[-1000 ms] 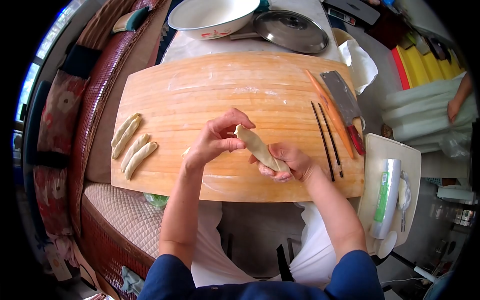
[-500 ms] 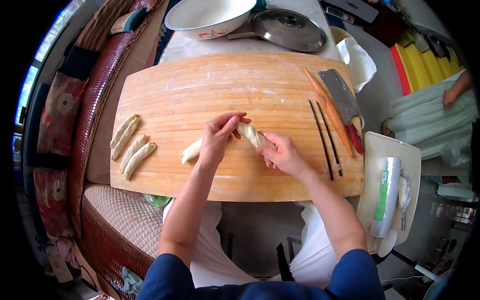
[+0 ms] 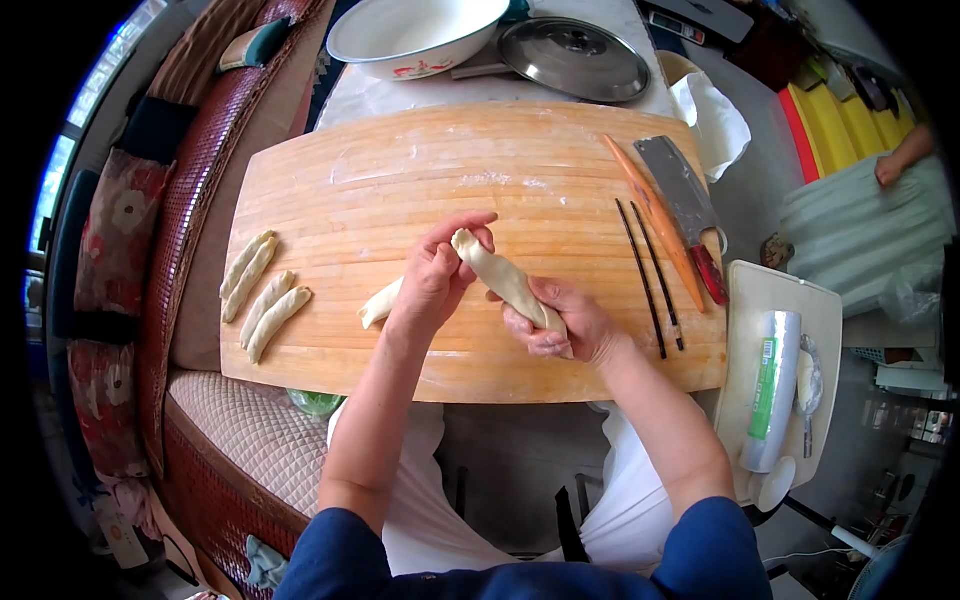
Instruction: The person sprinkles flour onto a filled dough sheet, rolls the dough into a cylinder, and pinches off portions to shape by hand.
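Note:
My right hand (image 3: pixel 560 318) is wrapped round the lower end of a rolled, twisted piece of dough (image 3: pixel 505 278), held tilted above the wooden board. At its upper end, my left hand (image 3: pixel 440 265) cradles the dough between thumb and fingers, with the index finger stretched out past it. Those fingers are partly hidden behind the dough. Another dough roll (image 3: pixel 381 303) lies on the board, partly covered by my left hand and wrist. Several shaped dough strips (image 3: pixel 272 318) rest in pairs at the board's left side.
On the right of the wooden board (image 3: pixel 400 180) lie black chopsticks (image 3: pixel 642 280), a rolling pin (image 3: pixel 655 225) and a cleaver (image 3: pixel 680 190). Behind it are a white basin (image 3: pixel 415 45) and a pan lid (image 3: pixel 575 60). Plastic wrap (image 3: pixel 773 390) sits on a side stand. Another person's hand (image 3: pixel 888 170) shows far right.
My right hand has turned and moved slightly down, now wrapping the dough's lower end. The dough's upper end has come forward over my left fingers, and my left thumb has shifted left.

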Action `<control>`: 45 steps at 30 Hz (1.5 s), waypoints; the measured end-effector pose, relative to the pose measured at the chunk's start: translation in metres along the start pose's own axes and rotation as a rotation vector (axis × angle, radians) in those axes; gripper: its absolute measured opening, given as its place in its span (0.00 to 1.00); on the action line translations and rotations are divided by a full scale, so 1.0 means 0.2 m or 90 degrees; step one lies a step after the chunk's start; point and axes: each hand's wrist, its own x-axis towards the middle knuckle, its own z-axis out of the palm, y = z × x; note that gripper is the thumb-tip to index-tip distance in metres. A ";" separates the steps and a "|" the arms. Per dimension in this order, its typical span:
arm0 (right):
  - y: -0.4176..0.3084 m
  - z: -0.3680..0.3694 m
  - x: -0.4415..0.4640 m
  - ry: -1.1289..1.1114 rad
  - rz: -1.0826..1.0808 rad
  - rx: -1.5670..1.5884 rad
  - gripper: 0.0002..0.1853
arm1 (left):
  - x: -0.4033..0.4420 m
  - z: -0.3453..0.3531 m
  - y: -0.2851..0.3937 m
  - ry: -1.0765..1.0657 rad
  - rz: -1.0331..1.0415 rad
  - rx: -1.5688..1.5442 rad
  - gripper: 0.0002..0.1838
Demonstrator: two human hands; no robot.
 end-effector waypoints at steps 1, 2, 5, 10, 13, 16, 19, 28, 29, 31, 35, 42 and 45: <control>0.02 0.01 0.01 -0.014 0.019 0.025 0.29 | 0.00 -0.03 -0.03 -0.008 0.027 0.032 0.36; 0.04 0.03 0.02 -0.029 0.038 0.051 0.31 | 0.00 -0.05 -0.06 -0.016 0.053 0.063 0.39; 0.08 0.06 0.05 -0.112 0.068 0.052 0.32 | 0.02 0.13 -0.07 0.108 0.076 -0.034 0.42; 0.11 0.04 0.07 -0.128 0.068 0.041 0.34 | -0.01 0.20 0.05 0.060 -0.068 -0.086 0.31; 0.08 0.08 0.05 -0.023 0.043 -0.101 0.32 | 0.00 0.15 0.03 0.153 -0.063 -0.157 0.20; 0.07 0.09 0.07 0.127 0.008 -0.374 0.27 | 0.01 0.14 0.04 0.290 -0.063 -0.156 0.17; 0.14 0.05 0.11 0.219 -0.337 -0.933 0.25 | 0.01 0.08 0.00 0.411 -0.071 -0.122 0.17; 0.15 0.00 0.10 0.262 -0.062 -0.538 0.22 | 0.00 0.02 -0.04 0.440 -0.178 -0.106 0.29; 0.13 0.00 0.08 0.205 -0.028 -0.334 0.20 | 0.00 0.01 -0.03 0.389 -0.158 -0.150 0.30; 0.07 -0.01 0.04 0.134 -0.013 -0.092 0.16 | 0.01 0.04 0.02 0.285 -0.118 -0.236 0.32; 0.06 -0.06 0.05 -0.001 0.014 0.166 0.24 | 0.04 0.08 0.12 0.106 -0.089 -0.135 0.33; 0.08 -0.02 0.07 -0.122 0.070 0.206 0.33 | 0.00 -0.03 0.01 -0.022 0.009 -0.153 0.32; 0.13 -0.01 0.09 -0.118 0.105 0.205 0.34 | 0.02 0.12 -0.03 0.106 0.043 -0.263 0.19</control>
